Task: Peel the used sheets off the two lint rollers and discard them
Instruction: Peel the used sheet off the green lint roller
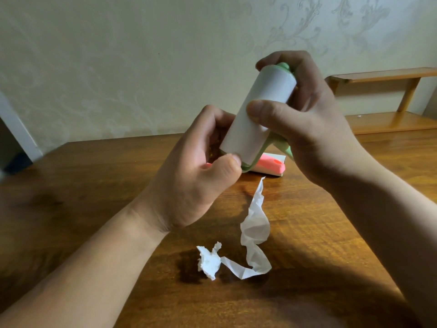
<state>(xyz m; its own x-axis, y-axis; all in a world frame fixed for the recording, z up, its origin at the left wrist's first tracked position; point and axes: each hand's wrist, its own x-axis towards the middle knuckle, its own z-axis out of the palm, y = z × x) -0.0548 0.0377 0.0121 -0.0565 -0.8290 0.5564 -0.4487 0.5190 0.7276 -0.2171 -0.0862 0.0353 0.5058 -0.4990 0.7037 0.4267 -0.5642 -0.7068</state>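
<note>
A green-framed lint roller [257, 112] with a white paper roll is held tilted in the air above the wooden table [94, 185]. My right hand [307, 129] grips its frame and upper end, thumb pressed on the roll. My left hand [196, 176] holds the roll's lower end, thumb on the paper edge. Behind them a pink lint roller [272, 165] lies on the table, partly hidden. A long crumpled white peeled sheet [254, 230] lies on the table in front, ending in a wadded clump [208, 261].
A small wooden shelf rack [383, 100] stands at the table's back right against the patterned wall. The table's left edge runs near a dark gap at the far left.
</note>
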